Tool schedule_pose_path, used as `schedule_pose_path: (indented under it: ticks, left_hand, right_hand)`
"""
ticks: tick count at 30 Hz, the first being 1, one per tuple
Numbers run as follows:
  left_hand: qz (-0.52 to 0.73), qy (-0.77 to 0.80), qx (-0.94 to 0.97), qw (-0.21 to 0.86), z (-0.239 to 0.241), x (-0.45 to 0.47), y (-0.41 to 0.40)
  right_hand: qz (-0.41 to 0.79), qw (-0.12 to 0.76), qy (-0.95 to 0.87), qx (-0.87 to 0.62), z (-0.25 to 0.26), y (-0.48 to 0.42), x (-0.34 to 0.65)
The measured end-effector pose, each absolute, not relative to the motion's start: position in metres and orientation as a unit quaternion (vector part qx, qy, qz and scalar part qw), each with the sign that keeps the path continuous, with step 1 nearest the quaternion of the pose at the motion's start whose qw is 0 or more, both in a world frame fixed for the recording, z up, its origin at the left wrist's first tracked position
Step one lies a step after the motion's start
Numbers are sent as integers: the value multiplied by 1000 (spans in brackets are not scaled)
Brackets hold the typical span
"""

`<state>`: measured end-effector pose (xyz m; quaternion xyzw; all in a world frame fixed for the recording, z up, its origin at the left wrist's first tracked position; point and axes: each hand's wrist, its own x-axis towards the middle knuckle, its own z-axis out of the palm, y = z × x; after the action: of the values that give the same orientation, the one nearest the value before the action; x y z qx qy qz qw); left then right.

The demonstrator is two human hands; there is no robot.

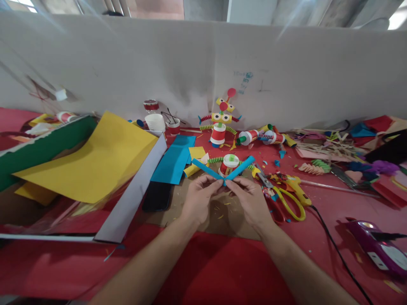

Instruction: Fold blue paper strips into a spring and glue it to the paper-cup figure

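Blue rolled paper (242,167) forms a V above my fingertips; whether it is one bent piece or two is unclear. My left hand (201,195) pinches its low point from the left. From the other side my right hand (247,195) pinches it too, the fingertips nearly meeting. Just behind stands a red and white paper cup (231,161) with green folded-paper arms (216,160) at its sides. Under my hands lies a brown cardboard sheet (219,220) with small yellow scraps.
Left are a box with yellow paper (95,165), blue sheets (174,161) and a phone (156,196). Finished cup figures (218,132) stand behind. On the right lie yellow-handled scissors (294,207), a glue gun (299,189) with a cord, and a purple power strip (378,245).
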<state>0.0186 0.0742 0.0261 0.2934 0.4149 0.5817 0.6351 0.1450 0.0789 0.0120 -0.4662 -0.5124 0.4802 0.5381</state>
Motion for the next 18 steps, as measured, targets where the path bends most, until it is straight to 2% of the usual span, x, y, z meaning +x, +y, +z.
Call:
schedule_pose_path:
  ticks: [4, 11, 18]
  left_hand:
    - [605, 430, 298, 600, 22, 24, 72]
    - [619, 426, 305, 585, 11, 29, 68]
    - [610, 461, 275, 583, 10, 33, 66]
  right_hand:
    - [546, 552, -435, -457, 13, 77, 140]
    - [506, 559, -471, -459, 7, 76, 141]
    - [531, 570, -431, -455, 5, 77, 139]
